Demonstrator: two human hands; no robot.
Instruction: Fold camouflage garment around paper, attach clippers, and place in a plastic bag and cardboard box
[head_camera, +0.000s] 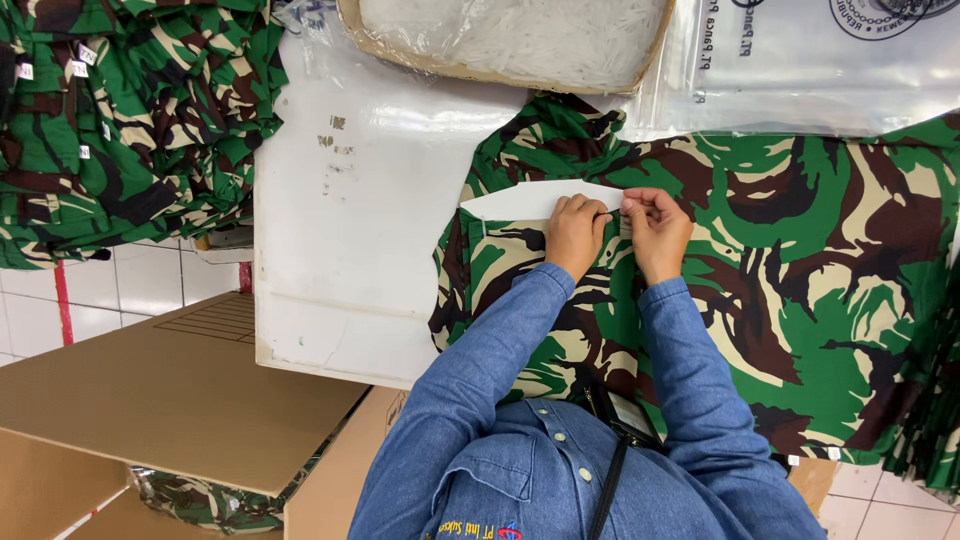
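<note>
Wearing blue denim sleeves (480, 390), the person reaches forward from the near edge, a dark lanyard strap (610, 480) hanging at the chest. Both forearms run up over a camouflage garment (800, 270) spread flat on the white table (340, 230), and they meet at its left part.

The left hand (575, 232) lies knuckles-up on the cloth, its fingers curled together and pressing down on the lower edge of a white paper strip (525, 200) — a long, slightly curved insert that lies across the garment and sticks out leftward from under the hand. The right hand (655, 228) sits just beside it, thumb and fingertips pinched together at the strip's right end; whether it grips the paper alone or paper and cloth together cannot be told from here.

As a judgement, doing this well means keeping the left hand as the anchor, so the strip stays square to the fold, while the right hand works only at the end, smoothing outward — tugging would likely skew the paper or wrinkle the cloth beneath.

At the far edge sits a cardboard tray (400, 50) of clear plastic bags, with more bags (820, 70) to its right. Far left, a pile of folded camouflage pieces (120, 120) waits; cardboard boxes (170, 390) stand near left.
</note>
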